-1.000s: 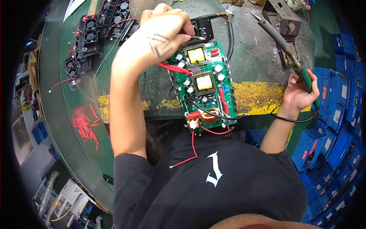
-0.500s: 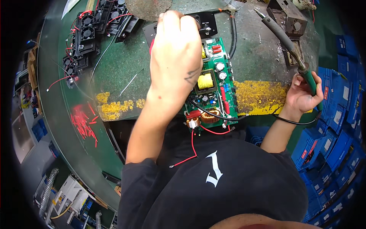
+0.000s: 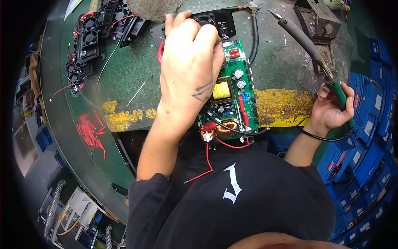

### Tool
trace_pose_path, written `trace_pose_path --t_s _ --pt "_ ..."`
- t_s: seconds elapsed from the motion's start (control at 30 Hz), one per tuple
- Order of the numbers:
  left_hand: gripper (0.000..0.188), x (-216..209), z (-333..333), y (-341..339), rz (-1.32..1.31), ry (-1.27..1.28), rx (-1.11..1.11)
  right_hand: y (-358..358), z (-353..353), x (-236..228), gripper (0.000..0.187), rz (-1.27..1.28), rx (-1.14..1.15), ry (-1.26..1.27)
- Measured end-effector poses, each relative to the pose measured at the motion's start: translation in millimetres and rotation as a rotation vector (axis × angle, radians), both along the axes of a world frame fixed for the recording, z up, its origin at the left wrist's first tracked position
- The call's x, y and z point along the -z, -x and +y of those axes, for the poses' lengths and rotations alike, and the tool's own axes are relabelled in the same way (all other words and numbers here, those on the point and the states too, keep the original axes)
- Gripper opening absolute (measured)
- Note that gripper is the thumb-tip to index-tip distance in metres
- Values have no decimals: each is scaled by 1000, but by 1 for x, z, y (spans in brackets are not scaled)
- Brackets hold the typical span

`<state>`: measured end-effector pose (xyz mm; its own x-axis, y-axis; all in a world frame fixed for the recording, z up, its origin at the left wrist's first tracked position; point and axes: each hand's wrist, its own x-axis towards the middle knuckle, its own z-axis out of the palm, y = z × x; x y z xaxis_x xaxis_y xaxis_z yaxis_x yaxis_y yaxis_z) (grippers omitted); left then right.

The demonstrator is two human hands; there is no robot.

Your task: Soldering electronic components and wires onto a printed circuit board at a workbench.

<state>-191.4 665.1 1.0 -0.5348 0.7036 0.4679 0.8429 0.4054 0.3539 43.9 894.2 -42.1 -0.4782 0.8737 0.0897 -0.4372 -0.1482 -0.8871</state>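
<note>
My left hand (image 3: 188, 62) reaches over the far left part of a green circuit board (image 3: 243, 99) with a yellow transformer, copper coils and capacitors. Its fingers bend down at a black panel (image 3: 227, 23) with a round fan, beyond the board. The back of the hand hides the thumb and whatever the fingers pinch. A thick red wire (image 3: 160, 54) loops out beside that hand. My right hand (image 3: 331, 108) is closed around the green handle of a soldering iron (image 3: 340, 93), off the bench's right side. The iron's tip points up and left, apart from the board.
Several black fans (image 3: 89, 37) with wires lie at the far left. Small red sleeves (image 3: 91, 135) are piled nearer on the left. A metal stand (image 3: 319, 20) is at the far right, with blue bins (image 3: 362, 112) beyond the bench. A black cable (image 3: 255, 41) bends behind the board.
My left hand has shifted slightly nearer and left, its fingers spreading somewhat and uncovering more of the fan. The soldering iron's tip has moved a little left.
</note>
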Motion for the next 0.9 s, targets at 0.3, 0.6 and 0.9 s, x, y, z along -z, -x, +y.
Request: trace_pose_path --t_s 0.3,0.6,0.9 --pt "15 6 -4 1 -14 -41 24 11 2 -27 42 -69 -264 -167" --pt "18 5 -2 0 -31 -43 -7 35 25 -32 40 -37 -393 -265" --pt "19 7 -1 0 -2 2 -19 37 17 -24 40 -52 -415 -278"
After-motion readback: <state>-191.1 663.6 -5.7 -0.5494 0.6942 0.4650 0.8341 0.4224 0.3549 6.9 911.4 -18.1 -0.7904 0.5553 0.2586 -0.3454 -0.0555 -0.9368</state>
